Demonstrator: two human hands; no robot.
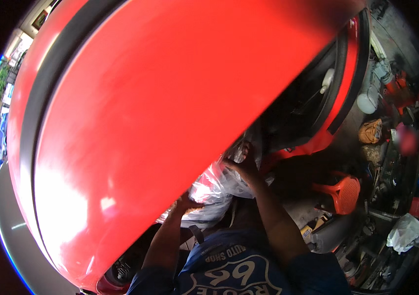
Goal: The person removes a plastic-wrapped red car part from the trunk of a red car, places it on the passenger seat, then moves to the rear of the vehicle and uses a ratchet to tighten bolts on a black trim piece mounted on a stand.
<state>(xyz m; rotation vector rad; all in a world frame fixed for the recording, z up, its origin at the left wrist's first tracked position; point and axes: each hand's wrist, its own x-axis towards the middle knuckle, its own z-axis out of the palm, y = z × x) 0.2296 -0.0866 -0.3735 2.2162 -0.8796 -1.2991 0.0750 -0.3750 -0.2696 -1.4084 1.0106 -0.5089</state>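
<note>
A crumpled clear plastic sheet (210,204) lies under the edge of a large glossy red car body panel (170,88), in front of my body. My left hand (187,202) is at the sheet's left part, close beneath the panel's edge, with fingers curled on the plastic. Further right and farther from me, my right hand (243,160) grips a bunched part of the same plastic, its fingers bent. What lies under the sheet is mostly hidden by the panel and the plastic.
To the right stands an opened red car door (345,86) with a black inner side. An orange plastic stool (345,194) is on the floor. Beyond it are a white plastic bag (406,233), a brown bag (370,132), a white round container (367,103) and cluttered tools.
</note>
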